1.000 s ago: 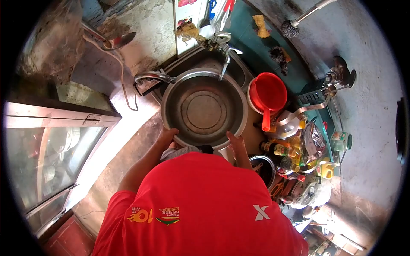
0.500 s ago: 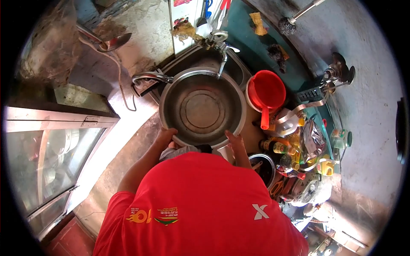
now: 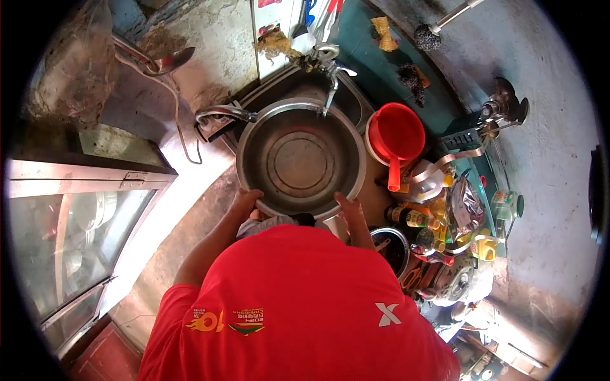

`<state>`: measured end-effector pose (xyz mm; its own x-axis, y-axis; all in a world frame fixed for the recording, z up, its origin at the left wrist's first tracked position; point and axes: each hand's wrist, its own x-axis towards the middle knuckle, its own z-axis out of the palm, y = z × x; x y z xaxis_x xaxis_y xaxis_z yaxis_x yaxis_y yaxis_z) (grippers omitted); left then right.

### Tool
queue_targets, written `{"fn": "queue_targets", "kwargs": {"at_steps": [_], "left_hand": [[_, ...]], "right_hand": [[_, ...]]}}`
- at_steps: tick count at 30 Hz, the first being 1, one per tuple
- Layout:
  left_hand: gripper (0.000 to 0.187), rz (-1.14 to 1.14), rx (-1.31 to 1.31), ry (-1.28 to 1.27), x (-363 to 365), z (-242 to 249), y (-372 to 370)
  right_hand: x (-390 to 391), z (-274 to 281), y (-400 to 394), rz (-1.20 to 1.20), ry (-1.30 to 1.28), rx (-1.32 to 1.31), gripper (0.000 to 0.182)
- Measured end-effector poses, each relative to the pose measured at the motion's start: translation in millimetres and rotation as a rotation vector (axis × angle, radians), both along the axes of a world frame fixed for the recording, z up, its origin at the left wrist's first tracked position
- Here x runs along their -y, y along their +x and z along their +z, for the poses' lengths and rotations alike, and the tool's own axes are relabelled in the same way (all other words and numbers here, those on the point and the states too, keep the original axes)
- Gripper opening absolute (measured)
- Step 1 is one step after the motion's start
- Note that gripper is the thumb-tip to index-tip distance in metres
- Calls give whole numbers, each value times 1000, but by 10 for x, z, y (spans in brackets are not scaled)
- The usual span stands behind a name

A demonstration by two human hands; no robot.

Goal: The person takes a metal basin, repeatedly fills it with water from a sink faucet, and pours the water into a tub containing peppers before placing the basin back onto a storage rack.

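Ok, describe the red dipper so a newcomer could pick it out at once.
Start at the large round metal basin, its near rim held by the left hand and right hand. Just to its right is the red dipper, over a pale-rimmed container. Unlike the bottles nearby, it is a wide, open bowl with a straight handle.

A red scoop [image 3: 401,130] sits near some bottles [image 3: 414,218]. A yellow sponge [image 3: 384,34] shows against green tiles [image 3: 359,47]. A glass-fronted cabinet [image 3: 89,238] stands at left.
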<state>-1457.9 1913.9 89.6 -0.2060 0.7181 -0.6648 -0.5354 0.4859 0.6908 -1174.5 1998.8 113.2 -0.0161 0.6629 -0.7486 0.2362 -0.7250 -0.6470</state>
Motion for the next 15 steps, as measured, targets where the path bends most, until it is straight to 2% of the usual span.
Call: {"fn": "queue_targets", "kwargs": {"at_steps": [2, 11, 15], "left_hand": [[33, 2, -12, -2, 0, -16, 1], [36, 5, -12, 21, 34, -184, -24], [35, -9, -42, 12, 47, -305, -37]], "right_hand": [[8, -75, 20, -8, 53, -82, 79], [11, 173, -78, -41, 25, -53, 83], [10, 52, -8, 0, 26, -68, 84]]}}
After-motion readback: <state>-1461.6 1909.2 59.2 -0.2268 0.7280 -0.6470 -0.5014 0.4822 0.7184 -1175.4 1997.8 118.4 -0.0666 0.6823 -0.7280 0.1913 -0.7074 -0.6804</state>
